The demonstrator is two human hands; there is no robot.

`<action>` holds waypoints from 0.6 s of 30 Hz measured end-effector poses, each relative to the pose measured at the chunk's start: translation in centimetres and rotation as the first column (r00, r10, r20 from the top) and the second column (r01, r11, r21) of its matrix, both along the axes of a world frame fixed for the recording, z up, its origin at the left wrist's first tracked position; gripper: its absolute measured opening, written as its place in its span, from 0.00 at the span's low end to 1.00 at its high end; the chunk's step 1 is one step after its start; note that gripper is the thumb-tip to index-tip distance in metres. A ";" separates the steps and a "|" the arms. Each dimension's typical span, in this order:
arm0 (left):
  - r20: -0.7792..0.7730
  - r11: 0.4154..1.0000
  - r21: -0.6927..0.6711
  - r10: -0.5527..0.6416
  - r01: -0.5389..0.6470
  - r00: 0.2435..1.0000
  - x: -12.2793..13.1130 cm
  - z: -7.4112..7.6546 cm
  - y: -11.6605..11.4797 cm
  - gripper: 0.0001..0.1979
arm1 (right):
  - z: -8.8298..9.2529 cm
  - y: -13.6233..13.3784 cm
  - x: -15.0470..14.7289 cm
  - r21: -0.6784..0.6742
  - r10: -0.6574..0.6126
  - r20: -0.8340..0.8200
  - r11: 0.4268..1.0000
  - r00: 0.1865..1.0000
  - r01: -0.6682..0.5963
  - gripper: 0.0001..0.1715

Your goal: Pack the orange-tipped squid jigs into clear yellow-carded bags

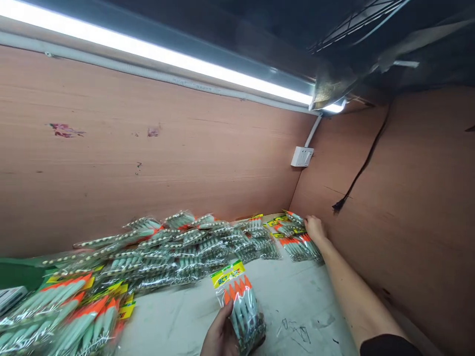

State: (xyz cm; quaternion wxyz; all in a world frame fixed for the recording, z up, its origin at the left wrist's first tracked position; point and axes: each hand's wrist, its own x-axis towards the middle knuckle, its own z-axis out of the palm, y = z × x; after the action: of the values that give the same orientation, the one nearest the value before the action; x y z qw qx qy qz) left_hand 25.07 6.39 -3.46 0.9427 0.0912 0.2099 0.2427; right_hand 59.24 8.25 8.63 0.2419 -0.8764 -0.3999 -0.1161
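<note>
My left hand (221, 330) is closed on a clear pack of fishing lures (241, 301), thumb across its front. The pack has a yellow-and-green header and holds several pale green lures with orange ends. At the far right corner, my right hand (315, 228) is closed at the edge of a similar lure pack (294, 216) on top of a small stack; its fingertips are partly hidden. Just below that hand lie more lure packs (297, 247), orange ends toward the wall.
A long heap of lure packs (200, 247) runs along the back wall. More packs (85, 316) lie at the front left, beside a green bin (22, 274). A white wall box (302, 156) and a hanging black cable (361, 170) are near the corner. A tube light (166, 57) crosses above.
</note>
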 end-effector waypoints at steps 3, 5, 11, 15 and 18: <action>0.026 0.999 0.027 0.028 -0.029 0.999 0.1 0.5 -0.3 0.28 | -0.2 -1.1 -1.9 0.042 0.073 0.036 0.996 0.997 -0.074 0.15; 0.027 0.999 0.032 0.042 -0.043 0.999 0.2 1.1 -0.6 0.29 | -0.9 -2.9 -5.0 0.062 0.162 0.064 0.984 0.985 -0.166 0.14; -0.002 0.996 0.045 0.081 -0.081 0.997 0.8 2.7 -2.1 0.19 | -8.3 -10.8 -18.4 0.184 0.795 0.048 0.588 0.605 -0.787 0.19; -0.163 0.993 0.020 0.116 -0.114 0.980 1.4 1.7 -3.0 0.09 | -10.5 -12.6 -21.6 0.376 0.801 -0.092 0.578 0.591 -0.724 0.24; -0.184 0.980 0.059 0.199 -0.191 0.963 1.5 1.1 -2.8 0.09 | -8.9 -12.0 -21.3 0.409 0.620 -0.588 0.782 0.520 -0.470 0.33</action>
State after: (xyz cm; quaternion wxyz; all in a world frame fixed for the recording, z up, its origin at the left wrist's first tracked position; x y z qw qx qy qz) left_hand 26.60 3.61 -2.31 0.8880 0.1119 0.3016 0.3287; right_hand 37.94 -3.71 -0.32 0.4836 -0.6528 -0.5195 0.2648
